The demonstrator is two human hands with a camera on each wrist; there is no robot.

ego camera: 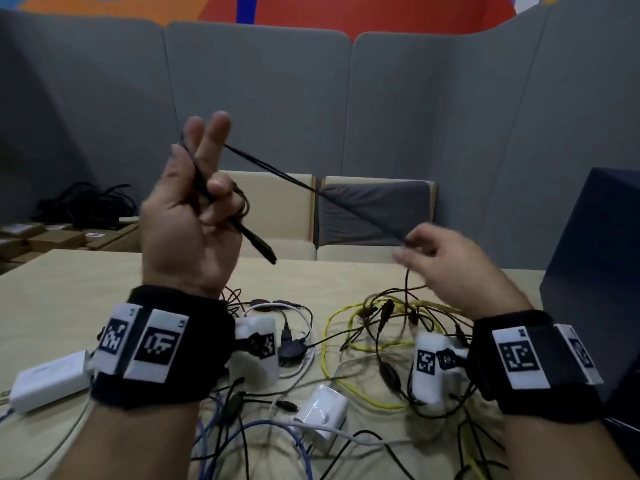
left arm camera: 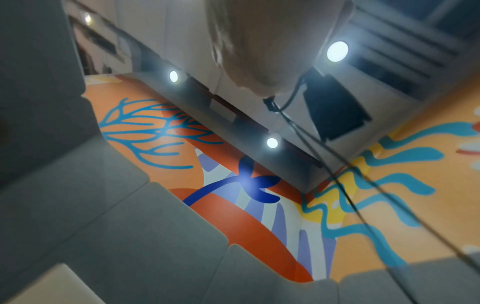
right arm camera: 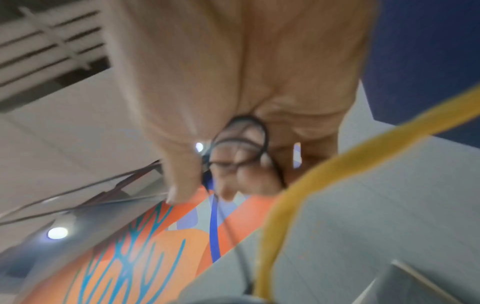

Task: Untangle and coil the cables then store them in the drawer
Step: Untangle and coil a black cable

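My left hand (ego camera: pixel 197 206) is raised above the table and holds a thin black cable (ego camera: pixel 298 183). The cable is looped round its two upright fingers, and the plug end (ego camera: pixel 258 242) sticks out below the thumb. From there the black cable runs taut down to my right hand (ego camera: pixel 440 251), which pinches it lower at the right. In the right wrist view the cable (right arm camera: pixel 249 144) loops round the curled fingers (right arm camera: pixel 233 170). A tangle of cables lies on the table below: yellow (ego camera: pixel 360 348), blue (ego camera: pixel 221 434), white and black.
On the beige table (ego camera: pixel 62 299) lie a white power brick (ego camera: pixel 48 379) at the left and a white charger (ego camera: pixel 322 410) in the middle. A dark blue box (ego camera: pixel 595 258) stands at the right. Cardboard boxes (ego camera: pixel 52 237) and more black cables are at the far left.
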